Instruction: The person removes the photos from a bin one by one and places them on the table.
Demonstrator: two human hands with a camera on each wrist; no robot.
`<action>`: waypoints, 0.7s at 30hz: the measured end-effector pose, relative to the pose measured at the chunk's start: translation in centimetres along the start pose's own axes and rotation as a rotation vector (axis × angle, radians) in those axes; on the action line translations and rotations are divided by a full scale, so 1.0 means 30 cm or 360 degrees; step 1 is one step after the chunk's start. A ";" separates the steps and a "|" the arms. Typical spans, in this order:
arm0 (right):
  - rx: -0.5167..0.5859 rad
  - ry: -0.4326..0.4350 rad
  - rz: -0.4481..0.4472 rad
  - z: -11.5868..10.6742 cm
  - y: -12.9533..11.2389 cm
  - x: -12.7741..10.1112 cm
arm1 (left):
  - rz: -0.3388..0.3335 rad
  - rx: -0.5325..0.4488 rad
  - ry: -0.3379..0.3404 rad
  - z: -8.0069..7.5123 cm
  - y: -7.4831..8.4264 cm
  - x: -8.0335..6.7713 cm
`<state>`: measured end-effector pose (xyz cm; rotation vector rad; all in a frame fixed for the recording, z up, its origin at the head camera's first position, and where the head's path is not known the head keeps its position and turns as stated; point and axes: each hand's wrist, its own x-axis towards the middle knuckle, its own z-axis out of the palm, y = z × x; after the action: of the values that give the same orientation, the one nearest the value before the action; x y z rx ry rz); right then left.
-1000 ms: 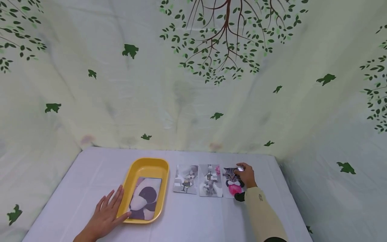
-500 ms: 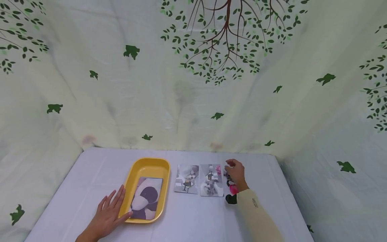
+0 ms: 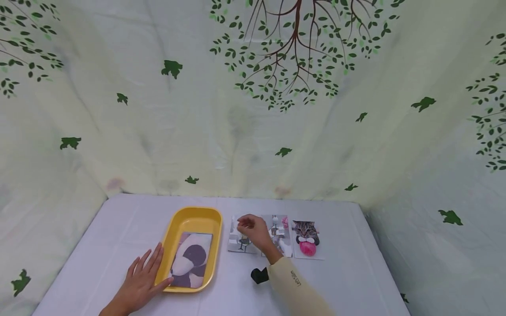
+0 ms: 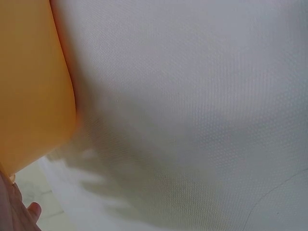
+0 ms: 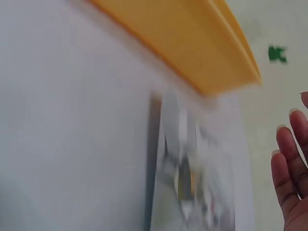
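Note:
My left hand (image 3: 143, 275) lies flat on the white table with straight fingers, its fingertips against the left side of a yellow tray (image 3: 194, 213); a fingertip (image 4: 30, 210) and the tray (image 4: 29, 86) show in the left wrist view. A photo of a black-and-white plush (image 3: 189, 260) lies in the tray. Three photos lie in a row to the right: a grey one (image 3: 238, 244), a middle one (image 3: 283, 232) and a cat photo (image 3: 306, 238). My right hand (image 3: 248, 226) hovers over the grey photo (image 5: 192, 183), fingers (image 5: 288, 173) relaxed, holding nothing.
A cloth with printed trees and leaves (image 3: 253, 109) hangs behind and on both sides of the table. The table's right edge (image 3: 379, 259) runs near the cat photo. A black wrist camera (image 3: 258, 275) sits under my right forearm.
My right hand left the cat photo and moved left across the row to the grey photo beside the tray. The cat photo is now uncovered. My left hand stayed put.

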<state>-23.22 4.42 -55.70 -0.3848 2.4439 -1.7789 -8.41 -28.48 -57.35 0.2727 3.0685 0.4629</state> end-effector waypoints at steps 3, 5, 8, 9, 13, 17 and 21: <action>0.0057 -0.0068 -0.0036 0.081 -0.038 0.005 | 0.0011 0.0025 0.0022 0.002 -0.001 0.000; 0.0088 -0.0099 -0.0077 0.128 -0.057 0.011 | 0.0011 0.0034 0.0023 0.004 -0.001 0.000; 0.0127 -0.0141 -0.0104 0.188 -0.077 0.021 | 0.0001 0.0037 0.0018 0.003 0.000 0.001; 0.0135 -0.0162 -0.0096 0.205 -0.084 0.023 | -0.0002 0.0037 0.0016 0.002 0.000 0.001; 0.0070 -0.0226 -0.0024 0.272 -0.111 0.035 | -0.0005 0.0035 0.0010 0.000 0.000 0.001; 0.0015 -0.0240 0.0094 0.332 -0.143 0.048 | 0.0016 0.0036 0.0039 0.000 -0.003 0.003; 0.0092 -0.0209 0.0175 0.384 -0.159 0.056 | 0.0025 0.0042 0.0052 0.003 -0.006 0.001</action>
<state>-21.58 -8.01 -54.68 -0.3436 2.2736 -1.7179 -8.47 -28.61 -57.50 0.2928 3.1084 0.4317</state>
